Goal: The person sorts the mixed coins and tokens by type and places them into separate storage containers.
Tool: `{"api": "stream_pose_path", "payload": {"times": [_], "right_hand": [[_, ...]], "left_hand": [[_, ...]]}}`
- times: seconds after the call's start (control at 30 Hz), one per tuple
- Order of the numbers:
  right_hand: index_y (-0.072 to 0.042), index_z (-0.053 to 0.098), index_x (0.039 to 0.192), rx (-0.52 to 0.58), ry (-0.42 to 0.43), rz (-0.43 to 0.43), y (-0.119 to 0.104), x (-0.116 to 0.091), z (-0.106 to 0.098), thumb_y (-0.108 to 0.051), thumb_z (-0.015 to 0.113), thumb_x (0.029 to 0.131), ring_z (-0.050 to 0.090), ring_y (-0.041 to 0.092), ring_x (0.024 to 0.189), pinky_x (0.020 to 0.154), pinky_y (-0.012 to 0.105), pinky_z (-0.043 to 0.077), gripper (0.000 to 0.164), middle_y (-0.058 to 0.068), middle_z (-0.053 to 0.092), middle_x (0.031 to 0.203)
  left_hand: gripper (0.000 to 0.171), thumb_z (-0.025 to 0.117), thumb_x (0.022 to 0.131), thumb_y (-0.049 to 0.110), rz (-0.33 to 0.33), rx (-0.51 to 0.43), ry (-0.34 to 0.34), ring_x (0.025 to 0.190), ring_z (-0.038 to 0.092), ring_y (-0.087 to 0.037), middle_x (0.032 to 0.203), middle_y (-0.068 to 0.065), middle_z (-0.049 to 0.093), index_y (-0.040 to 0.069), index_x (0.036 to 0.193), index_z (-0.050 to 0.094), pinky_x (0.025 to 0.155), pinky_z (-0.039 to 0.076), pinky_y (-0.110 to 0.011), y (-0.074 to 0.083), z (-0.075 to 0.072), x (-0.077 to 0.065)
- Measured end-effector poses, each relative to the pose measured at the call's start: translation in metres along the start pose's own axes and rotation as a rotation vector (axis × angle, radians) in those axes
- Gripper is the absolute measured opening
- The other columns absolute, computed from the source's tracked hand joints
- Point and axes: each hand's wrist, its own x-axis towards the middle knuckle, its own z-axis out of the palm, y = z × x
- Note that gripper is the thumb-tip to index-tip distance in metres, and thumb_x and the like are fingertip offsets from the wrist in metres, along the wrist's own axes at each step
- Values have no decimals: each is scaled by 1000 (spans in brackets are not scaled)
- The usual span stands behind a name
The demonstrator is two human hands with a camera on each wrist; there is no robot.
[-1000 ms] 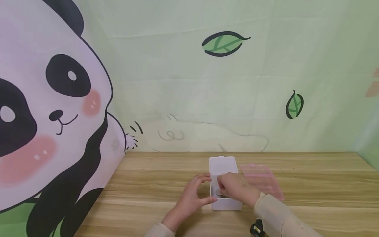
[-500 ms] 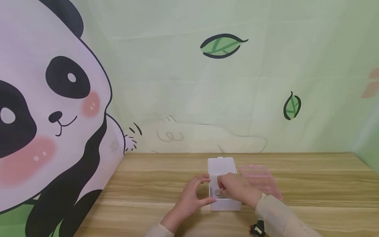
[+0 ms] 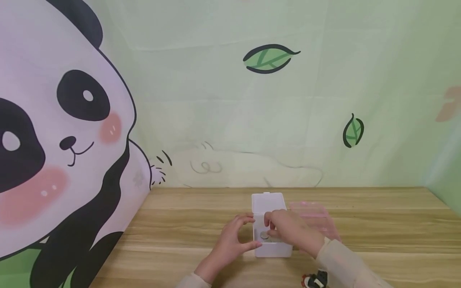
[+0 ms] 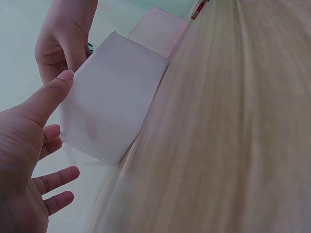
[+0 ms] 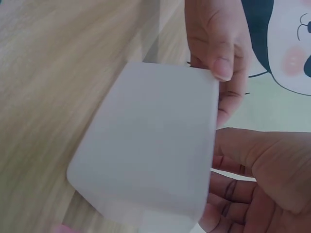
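A small white box point(image 3: 273, 251) stands on the table with its lid point(image 3: 267, 203) flipped back. My left hand point(image 3: 230, 240) holds it from the left, thumb on the near rim and fingertips at the far left side. In the left wrist view, the left thumb point(image 4: 53, 94) presses the top edge of the box point(image 4: 114, 92). My right hand point(image 3: 291, 230) reaches over the opening with bent fingers. A shiny round piece like a coin point(image 3: 264, 236) lies in the box by its thumb. The box wall hides the right fingertips in the right wrist view, so any grip is unclear.
A see-through pink tray point(image 3: 318, 218) lies right of the box, partly behind the right forearm. Near the front edge sits a small black, red and white object point(image 3: 315, 279). Behind the wooden table point(image 3: 173, 232) hangs a panda-printed cloth point(image 3: 216, 116).
The right hand has lifted slightly and its thumb and forefinger look a little more apart. Its forearm shifted right, uncovering more of the small black object. The left hand keeps its hold.
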Motion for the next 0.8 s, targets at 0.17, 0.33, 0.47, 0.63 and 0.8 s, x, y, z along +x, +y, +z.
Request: {"api": "stream_pose_path", "payload": {"times": [0.17,0.33,0.47,0.63,0.8], "right_hand": [[-9,62,86,-8,9,-16,-2,-5,-6,-14,75,80,56,12,68,60,27,46,15,1,65,76],[-10,63,86,-11,37,-69,-6,-12,-12,-15,75,81,57,11,69,60,26,47,14,0,65,78],[-12,63,84,-23,67,-110,-10,-17,-15,-17,74,81,58,9,69,60,24,47,12,-1,65,79],[-13,63,84,-26,81,-159,-15,-24,-17,-17,73,82,52,3,63,55,19,43,11,-2,66,80],[-15,62,84,-31,99,-216,-21,-33,-16,-18,74,81,49,-1,62,53,16,40,13,-4,65,80]], "left_hand": [[56,80,76,29,-3,4,-1,129,50,-25,137,-2,55,9,123,56,107,40,-52,-1,0,0],[56,80,76,31,-2,2,-2,129,50,-25,137,-2,55,10,123,56,106,41,-50,0,0,0],[56,80,77,32,-1,2,0,130,50,-25,137,-2,55,11,123,56,106,41,-51,-1,0,0],[56,79,77,34,-5,-14,-5,131,49,-25,138,-2,54,11,123,56,107,40,-53,-2,0,0],[57,79,77,35,-2,-11,-3,130,49,-26,138,-2,55,11,124,56,107,39,-53,-1,0,0]]}}
